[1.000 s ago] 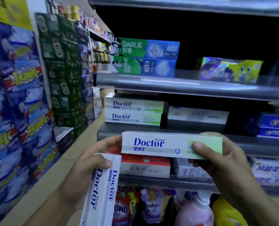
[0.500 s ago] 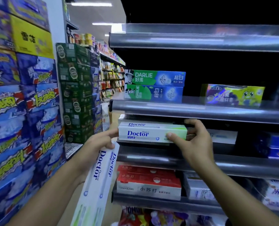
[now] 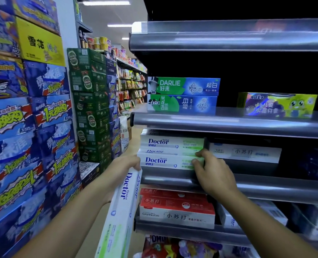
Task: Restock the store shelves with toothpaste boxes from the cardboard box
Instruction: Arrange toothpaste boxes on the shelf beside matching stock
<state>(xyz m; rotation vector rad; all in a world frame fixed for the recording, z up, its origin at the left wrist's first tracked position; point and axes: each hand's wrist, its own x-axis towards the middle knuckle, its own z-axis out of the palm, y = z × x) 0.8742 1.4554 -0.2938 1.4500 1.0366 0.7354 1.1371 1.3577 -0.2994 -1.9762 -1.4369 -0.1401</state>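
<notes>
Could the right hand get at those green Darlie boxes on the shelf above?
Probably yes. The Darlie boxes sit at the open shelf front, behind only a low clear rail. The right hand grips a Doctor box one shelf below, so it must let go and come out from under that shelf first.

Doctor boxes (image 3: pixel 171 153) stacked at the shelf's (image 3: pixel 266 187) left end — Darlie boxes (image 3: pixel 182 94) one shelf above, crates (image 3: pixel 24 127) left across the aisle.

White-and-green Doctor boxes (image 3: pixel 171 161); green-and-blue Darlie boxes (image 3: pixel 183 86).
</notes>
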